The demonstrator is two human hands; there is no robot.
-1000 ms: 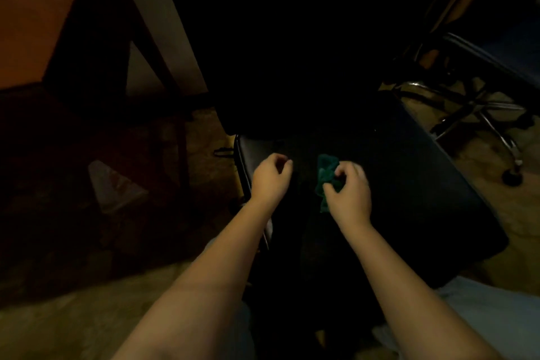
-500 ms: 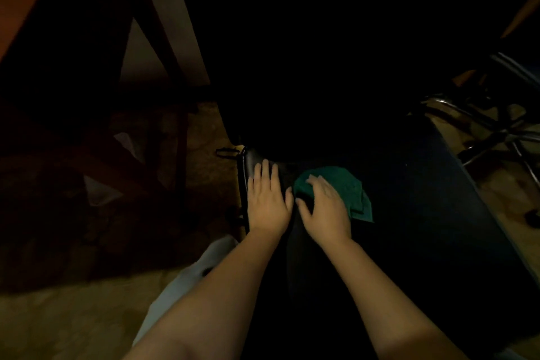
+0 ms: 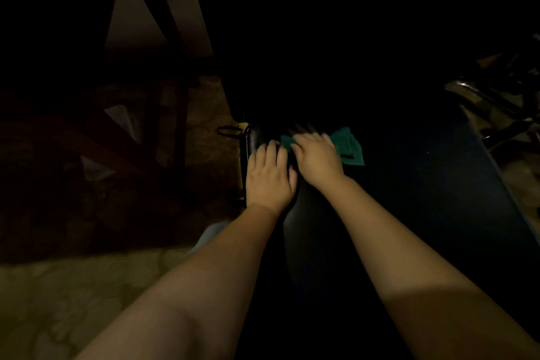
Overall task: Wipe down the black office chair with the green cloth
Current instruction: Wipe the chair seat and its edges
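1. Pressing flat on the green cloth (image 3: 349,145), the right hand (image 3: 318,159) stretches its fingers (image 3: 304,137) forward; they are motion-blurred, so I cannot tell their spread.
2. The cloth lies on the black office chair (image 3: 423,184) seat, near its far left corner.
3. The left hand (image 3: 270,177) rests just beside it, fingers straight and together at the seat's left edge.

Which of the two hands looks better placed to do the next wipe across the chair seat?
Right. The right hand lies flat on the green cloth, pressing it to the black chair seat; the left hand rests bare on the seat beside it, likely just steadying.
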